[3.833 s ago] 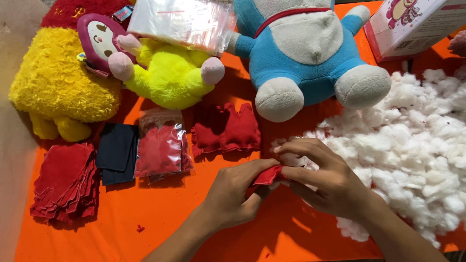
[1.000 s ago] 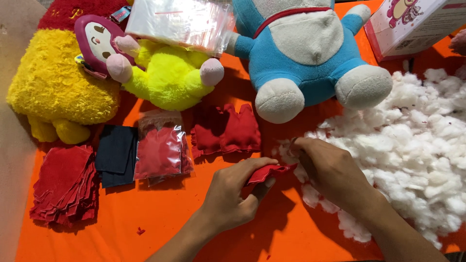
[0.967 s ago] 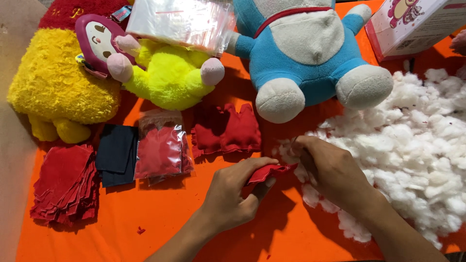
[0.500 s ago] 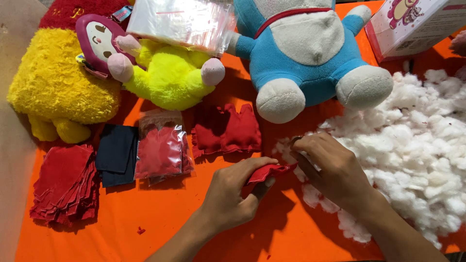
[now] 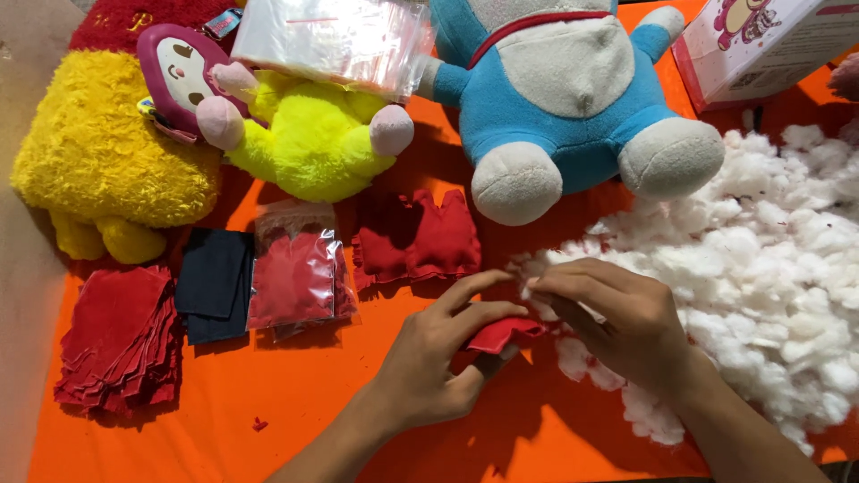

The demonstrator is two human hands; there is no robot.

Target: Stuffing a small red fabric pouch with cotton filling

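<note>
My left hand [image 5: 438, 362] grips a small red fabric pouch [image 5: 503, 334] just above the orange cloth [image 5: 295, 411]. My right hand [image 5: 617, 317] sits right beside it, its fingers pinched around a tuft of white stuffing [image 5: 537, 291] at the pouch's open end. A large heap of white stuffing [image 5: 769, 286] lies directly to the right, partly under my right wrist.
Behind the hands lie several stuffed red fabric pieces [image 5: 416, 237], a clear bag of red pieces [image 5: 295, 277], dark blue fabric [image 5: 212, 282] and a stack of red fabric squares [image 5: 121, 340]. Yellow [image 5: 98, 161], lime [image 5: 304, 134] and blue [image 5: 555, 98] plush toys line the back. A printed box [image 5: 761, 40] stands far right.
My right hand went to the edge of the stuffing heap and has come back with a tuft to the pouch's opening. My left hand has kept hold of the pouch.
</note>
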